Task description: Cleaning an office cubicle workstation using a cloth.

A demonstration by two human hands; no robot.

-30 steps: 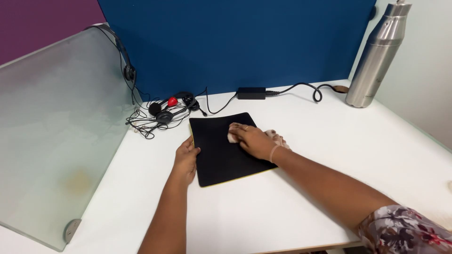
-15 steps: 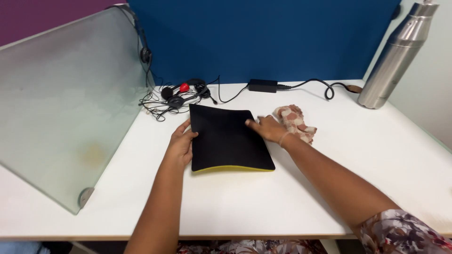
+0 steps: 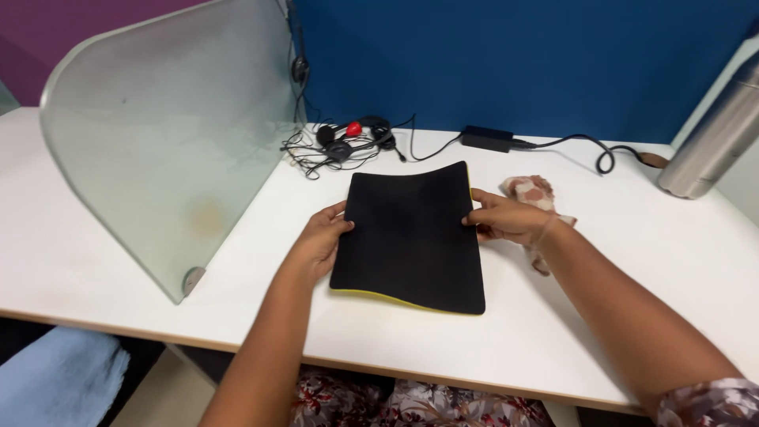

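Left hand (image 3: pixel 320 241) and right hand (image 3: pixel 506 219) grip black mat (image 3: pixel 411 237) edges (near edge lifted off table (image 3: pixel 632 277)); patterned cloth (image 3: pixel 531 192) beside right hand.

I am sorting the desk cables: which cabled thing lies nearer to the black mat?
The headset with the red part lies nearer, just past the black mat and its far left corner; the black power adapter sits farther back.
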